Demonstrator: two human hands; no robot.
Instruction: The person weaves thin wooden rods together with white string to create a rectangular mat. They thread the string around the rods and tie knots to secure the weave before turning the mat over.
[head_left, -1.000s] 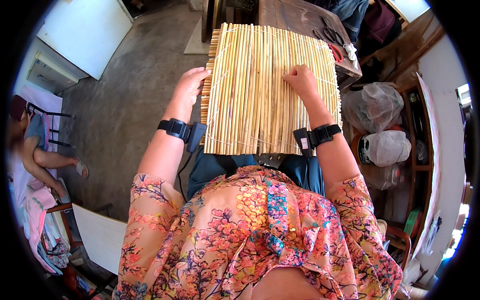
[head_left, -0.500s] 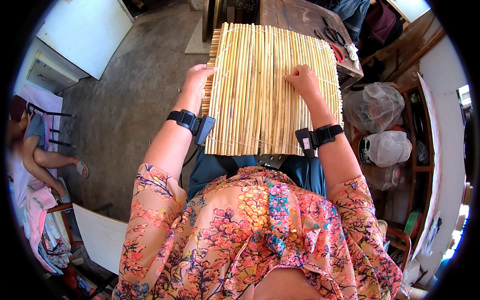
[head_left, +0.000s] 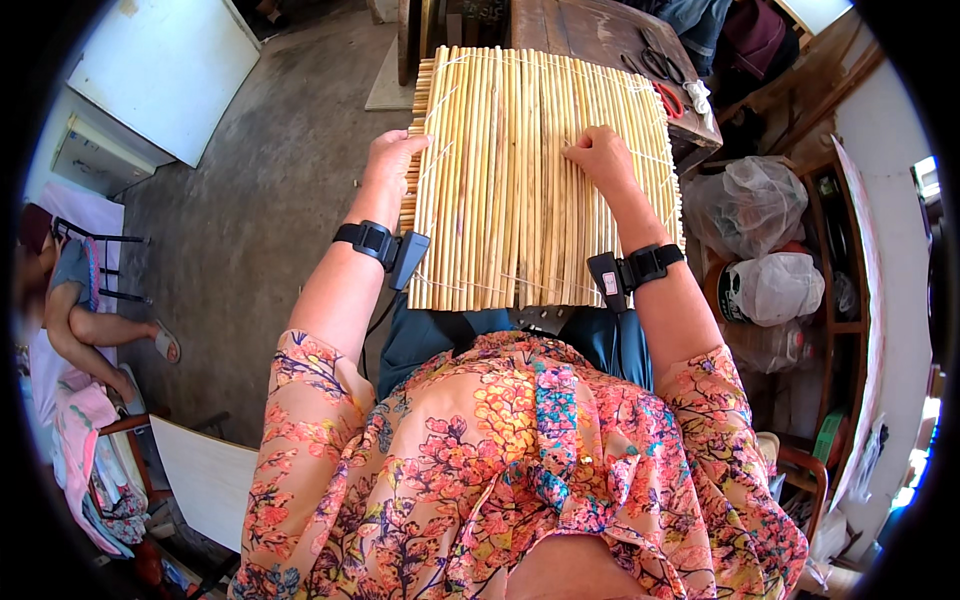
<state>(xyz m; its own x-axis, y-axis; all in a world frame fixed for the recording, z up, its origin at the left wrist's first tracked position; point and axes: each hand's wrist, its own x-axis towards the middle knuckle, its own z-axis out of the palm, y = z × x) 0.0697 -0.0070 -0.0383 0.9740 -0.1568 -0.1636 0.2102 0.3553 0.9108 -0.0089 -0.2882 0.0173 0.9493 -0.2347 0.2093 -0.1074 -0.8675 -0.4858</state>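
A mat of pale yellow stalks (head_left: 500, 210), bound in rows with white string, lies in front of me above my lap. Its far part reaches over the near edge of a wooden table. My left hand (head_left: 392, 160) grips the mat's left edge, thumb on top and the other fingers out of sight beneath. Over the right half of the mat, my right hand (head_left: 603, 158) is closed in a pinch at the surface of the stalks. Whatever lies between those fingertips is too small to make out. Along the left side, a second layer of stalks shows underneath.
On the dark wooden table (head_left: 590, 35) lie black scissors (head_left: 660, 62), red-handled scissors (head_left: 668, 100) and a bundle of white string (head_left: 700, 98). Stuffed plastic bags (head_left: 750, 210) fill a shelf at right. A person's leg (head_left: 110, 320) shows at far left, near a white board (head_left: 205, 475).
My right hand has shifted very slightly left, still pinched. The left hand keeps its hold on the mat's edge. The view has moved a little.
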